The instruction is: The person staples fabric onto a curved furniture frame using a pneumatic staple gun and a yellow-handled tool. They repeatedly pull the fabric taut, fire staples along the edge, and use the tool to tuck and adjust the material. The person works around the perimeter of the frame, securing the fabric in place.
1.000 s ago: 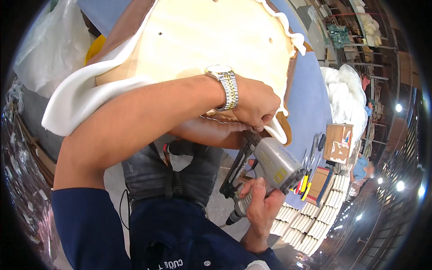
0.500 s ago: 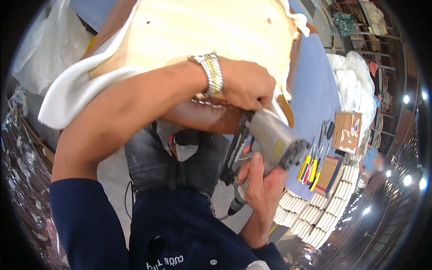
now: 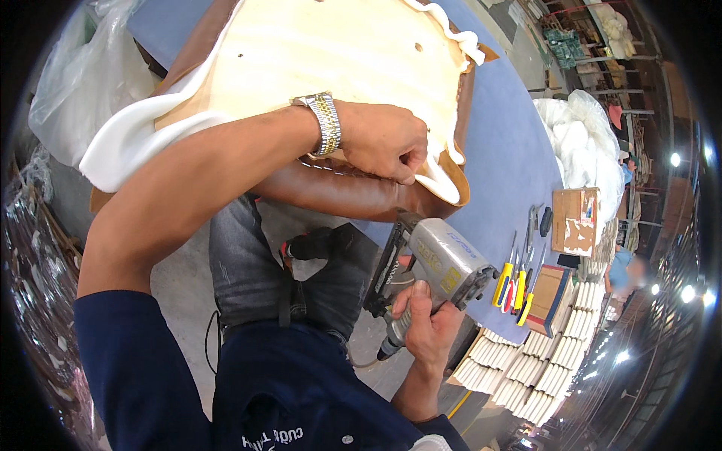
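Observation:
My right hand (image 3: 432, 323) grips a grey pneumatic staple gun (image 3: 450, 255) by its handle, with its nose just short of the brown leather cover. My left hand (image 3: 385, 143) reaches across the pale wooden panel (image 3: 331, 52). Its closed fingers pinch the edge of the brown leather (image 3: 331, 189), which is folded over the panel's near side. A row of staples (image 3: 331, 168) runs along that fold, partly under my wrist. White padding (image 3: 124, 146) sticks out around the panel's rim, loose at the left and at the near right corner.
The panel lies on a blue-grey table (image 3: 511, 158). Yellow-handled screwdrivers (image 3: 505, 284) and pliers lie at its right, near a cardboard box (image 3: 575, 219) and stacked staple strips (image 3: 553, 368). Clear plastic wrap (image 3: 90, 83) hangs at the left. An air hose (image 3: 366, 365) trails from the gun.
The staple gun has drawn back from the leather edge, toward me. My left hand stays at the fold, its fingers now apart from the gun. The view has shifted slightly.

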{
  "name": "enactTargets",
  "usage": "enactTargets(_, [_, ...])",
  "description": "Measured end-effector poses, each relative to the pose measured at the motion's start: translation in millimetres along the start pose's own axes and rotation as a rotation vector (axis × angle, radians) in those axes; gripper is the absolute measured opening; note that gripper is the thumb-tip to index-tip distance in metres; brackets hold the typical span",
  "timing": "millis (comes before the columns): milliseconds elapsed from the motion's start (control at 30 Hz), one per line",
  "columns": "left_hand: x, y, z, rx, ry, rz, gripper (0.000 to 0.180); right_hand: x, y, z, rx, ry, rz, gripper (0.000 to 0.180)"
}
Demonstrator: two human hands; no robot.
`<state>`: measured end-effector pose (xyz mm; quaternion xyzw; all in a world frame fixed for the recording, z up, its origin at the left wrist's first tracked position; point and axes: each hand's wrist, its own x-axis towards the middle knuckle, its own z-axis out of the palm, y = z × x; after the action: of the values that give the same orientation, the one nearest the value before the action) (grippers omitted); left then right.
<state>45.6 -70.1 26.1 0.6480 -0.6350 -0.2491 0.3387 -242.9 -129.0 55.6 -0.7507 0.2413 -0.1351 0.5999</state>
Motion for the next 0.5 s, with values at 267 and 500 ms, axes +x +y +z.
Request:
enactTargets(267, [-3.0, -0.8, 3.0, -0.079, -0.015, 0.010, 0.014, 23.9, -20.1, 21.7, -0.070, 0.009, 0.095, 0.040])
enactTargets(500, [0.4, -2.3, 10.1, -0.002, -0.016, 0.068, 0.013, 28.5, -31.8, 28.2, -0.151, 0.022, 0.176, 0.036])
